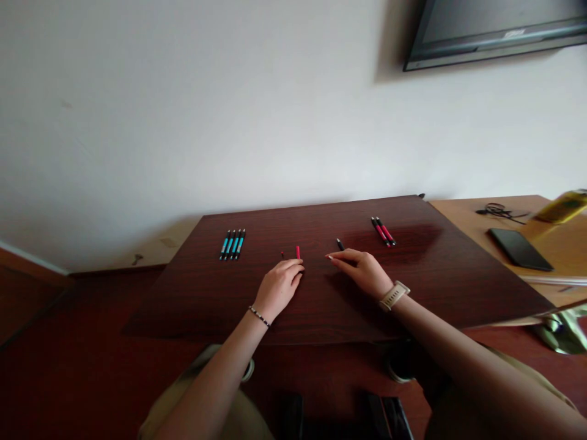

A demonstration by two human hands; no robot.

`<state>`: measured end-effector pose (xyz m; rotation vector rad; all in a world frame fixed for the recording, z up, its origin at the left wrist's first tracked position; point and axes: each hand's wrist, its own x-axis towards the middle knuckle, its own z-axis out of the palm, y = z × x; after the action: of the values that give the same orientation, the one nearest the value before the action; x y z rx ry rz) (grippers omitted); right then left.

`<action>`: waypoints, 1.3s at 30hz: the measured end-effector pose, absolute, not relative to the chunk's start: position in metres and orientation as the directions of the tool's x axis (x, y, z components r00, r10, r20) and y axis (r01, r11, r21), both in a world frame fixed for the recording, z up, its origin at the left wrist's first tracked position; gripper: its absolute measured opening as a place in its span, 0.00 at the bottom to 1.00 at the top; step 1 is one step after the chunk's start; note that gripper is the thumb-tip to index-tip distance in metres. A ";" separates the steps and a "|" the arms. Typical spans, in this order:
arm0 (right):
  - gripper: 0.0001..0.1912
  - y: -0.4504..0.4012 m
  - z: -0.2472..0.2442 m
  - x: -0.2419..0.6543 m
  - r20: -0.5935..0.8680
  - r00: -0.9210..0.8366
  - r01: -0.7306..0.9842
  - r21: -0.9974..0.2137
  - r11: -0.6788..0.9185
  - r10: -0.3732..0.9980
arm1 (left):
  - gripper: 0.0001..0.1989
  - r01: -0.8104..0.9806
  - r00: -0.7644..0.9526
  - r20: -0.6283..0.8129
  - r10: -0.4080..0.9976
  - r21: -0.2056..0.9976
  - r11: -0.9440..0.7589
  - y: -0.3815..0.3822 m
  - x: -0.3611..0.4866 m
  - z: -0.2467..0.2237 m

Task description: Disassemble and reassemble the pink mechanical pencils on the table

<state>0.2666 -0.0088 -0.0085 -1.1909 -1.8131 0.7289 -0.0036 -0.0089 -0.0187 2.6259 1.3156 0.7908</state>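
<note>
My left hand (280, 285) rests palm down on the dark wooden table, fingers bent and close together. From its fingertips juts a red pen barrel (298, 252), its lower end hidden by the fingers. A tiny dark-red piece (282, 253) lies just beyond the knuckles. My right hand (364, 269) is held in a pinch over the table, with a small pale tip at the fingers too small to name. Behind its knuckles a black pen part (340, 244) shows, partly covered by the hand.
Several blue-and-black pens (232, 245) lie in a row at the left of the table (192, 305). Two red-and-black pens (383, 231) lie at the right. On the lighter desk alongside are a phone (520, 249), a black cable (499, 211) and a yellow package (562, 207).
</note>
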 end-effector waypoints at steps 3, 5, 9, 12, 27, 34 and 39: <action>0.13 -0.006 -0.010 0.272 0.376 -0.237 0.549 -0.709 0.443 0.896 | 0.09 0.678 0.518 0.407 0.752 0.341 -0.652 -0.012 0.001 -0.014; 0.13 -0.006 -0.011 0.273 0.390 -0.272 0.620 -0.628 0.470 0.880 | 0.07 0.680 0.499 0.401 0.769 0.370 -0.634 -0.013 0.003 -0.012; 0.14 -0.007 -0.014 0.270 0.387 -0.351 0.676 -0.525 0.517 0.853 | 0.07 0.688 0.431 0.389 0.814 0.442 -0.576 -0.014 0.005 -0.013; 0.14 -0.007 -0.015 0.265 0.381 -0.374 0.678 -0.510 0.529 0.846 | 0.08 0.666 0.387 0.402 0.830 0.501 -0.553 -0.013 0.005 -0.014; 0.15 -0.006 -0.014 0.264 0.426 -0.353 0.689 -0.484 0.540 0.833 | 0.06 0.600 0.353 0.513 0.782 0.518 -0.610 -0.016 0.008 -0.003; 0.15 -0.006 -0.014 0.263 0.463 -0.321 0.703 -0.469 0.536 0.826 | 0.06 0.610 0.359 0.508 0.783 0.508 -0.608 -0.018 0.010 -0.001; 0.17 -0.007 -0.014 0.260 0.486 -0.328 0.679 -0.475 0.559 0.810 | 0.06 0.609 0.374 0.512 0.773 0.494 -0.621 -0.018 0.011 -0.002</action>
<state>0.2602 -0.0075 -0.0142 -1.1901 -2.0940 0.2404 0.0110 -0.0181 -0.0022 2.4112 1.2353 1.0837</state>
